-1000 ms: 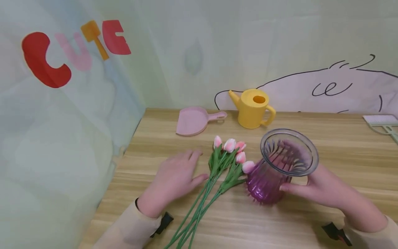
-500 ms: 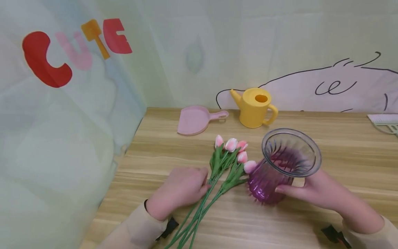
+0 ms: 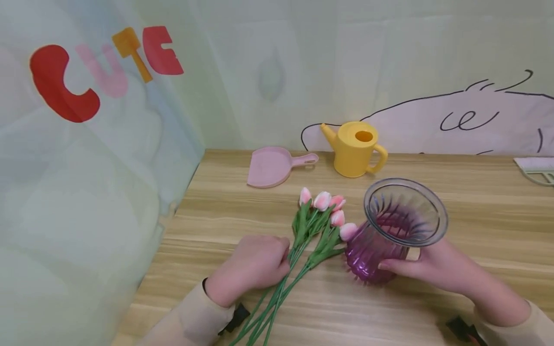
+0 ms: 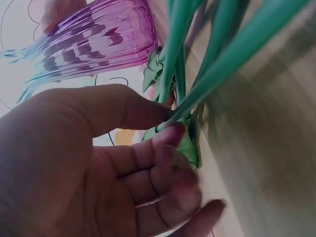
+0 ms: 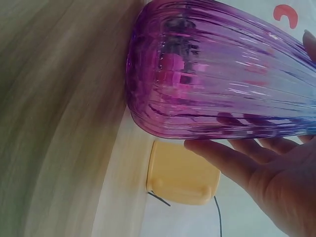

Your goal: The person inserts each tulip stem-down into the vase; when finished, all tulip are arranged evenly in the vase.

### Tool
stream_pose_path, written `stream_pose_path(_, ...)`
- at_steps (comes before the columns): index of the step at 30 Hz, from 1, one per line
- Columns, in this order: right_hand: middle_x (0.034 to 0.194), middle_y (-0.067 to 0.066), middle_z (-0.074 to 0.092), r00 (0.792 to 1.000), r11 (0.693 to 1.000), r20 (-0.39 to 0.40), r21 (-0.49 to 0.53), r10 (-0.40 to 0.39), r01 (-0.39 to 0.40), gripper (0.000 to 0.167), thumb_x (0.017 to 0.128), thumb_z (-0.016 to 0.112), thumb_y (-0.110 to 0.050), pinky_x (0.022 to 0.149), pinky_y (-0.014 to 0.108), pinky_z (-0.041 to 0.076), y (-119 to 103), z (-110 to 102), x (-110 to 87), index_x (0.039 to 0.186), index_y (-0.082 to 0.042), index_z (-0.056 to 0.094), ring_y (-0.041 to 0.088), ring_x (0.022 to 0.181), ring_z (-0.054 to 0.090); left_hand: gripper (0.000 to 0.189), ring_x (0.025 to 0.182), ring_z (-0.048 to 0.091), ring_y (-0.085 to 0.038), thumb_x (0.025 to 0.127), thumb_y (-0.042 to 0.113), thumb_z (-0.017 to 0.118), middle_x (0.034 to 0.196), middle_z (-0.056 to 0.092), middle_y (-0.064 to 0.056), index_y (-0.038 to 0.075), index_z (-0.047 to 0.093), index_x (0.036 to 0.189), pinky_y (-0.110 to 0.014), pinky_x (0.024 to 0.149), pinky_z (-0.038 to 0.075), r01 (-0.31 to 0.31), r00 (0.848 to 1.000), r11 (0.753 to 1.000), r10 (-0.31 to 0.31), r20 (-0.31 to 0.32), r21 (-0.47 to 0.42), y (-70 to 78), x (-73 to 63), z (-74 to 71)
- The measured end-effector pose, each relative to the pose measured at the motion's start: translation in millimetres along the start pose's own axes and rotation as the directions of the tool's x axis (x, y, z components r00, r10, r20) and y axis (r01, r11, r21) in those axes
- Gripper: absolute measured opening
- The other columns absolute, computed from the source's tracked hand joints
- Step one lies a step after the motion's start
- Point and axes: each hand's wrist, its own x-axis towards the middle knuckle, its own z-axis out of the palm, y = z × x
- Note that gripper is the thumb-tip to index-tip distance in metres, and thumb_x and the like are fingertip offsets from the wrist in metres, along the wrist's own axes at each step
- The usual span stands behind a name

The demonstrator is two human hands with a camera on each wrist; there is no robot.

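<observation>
Several artificial tulips [image 3: 322, 202] with pink-and-white blossoms lie on the wooden table, green stems running toward the front. My left hand [image 3: 259, 262] is at the left side of the stems. In the left wrist view its thumb and index finger pinch one green stem [image 4: 232, 59], while the other fingers curl loosely below. My right hand [image 3: 447, 271] holds a ribbed glass vase [image 3: 370, 257], purple at the base and clear toward the rim. The vase stands just right of the blossoms, mouth up. In the right wrist view, fingers [image 5: 227, 160] lie along the side of the glass, partly behind it.
At the back of the table [image 3: 216, 202] are a pink dustpan [image 3: 269, 168] and a yellow watering can [image 3: 352, 156]. A white and pale green object [image 3: 536, 166] is cut off at the right edge. Printed cloth [image 3: 233, 86] hangs behind and at left.
My left hand has moved slightly right and closer to the stems, its fingers going from spread to pinching. My right thumb has slid a little along the vase, which stays in place.
</observation>
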Motion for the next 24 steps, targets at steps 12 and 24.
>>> stream_pose_path(12,0.129,-0.003,0.064,1.000,1.000,0.006,-0.020,0.004,-0.004,0.091,0.065,0.098,-0.007,0.104,0.011,0.043,-1,3,-1.5,0.141,-0.012,0.048,0.006,0.119,0.061,0.015,0.052,0.044,-0.010,0.085,0.018,0.067,0.062,0.049,0.008,0.019,0.054,0.076,-0.030,0.046,0.036,0.054,0.999,0.996,-0.054,-0.004,-0.072,1.5,-0.5,-3.6)
stream_pose_path(24,0.129,0.000,0.063,1.000,1.000,-0.004,0.006,-0.017,0.017,0.092,0.066,0.097,-0.006,0.105,0.011,0.041,-2,4,-0.5,0.143,-0.013,0.047,0.007,0.121,0.059,0.016,0.059,0.050,-0.011,0.085,0.007,0.069,0.070,0.056,0.005,0.009,0.063,0.099,-0.029,0.056,0.044,0.046,0.999,0.984,-0.046,0.007,-0.173,0.7,-3.2,-10.3)
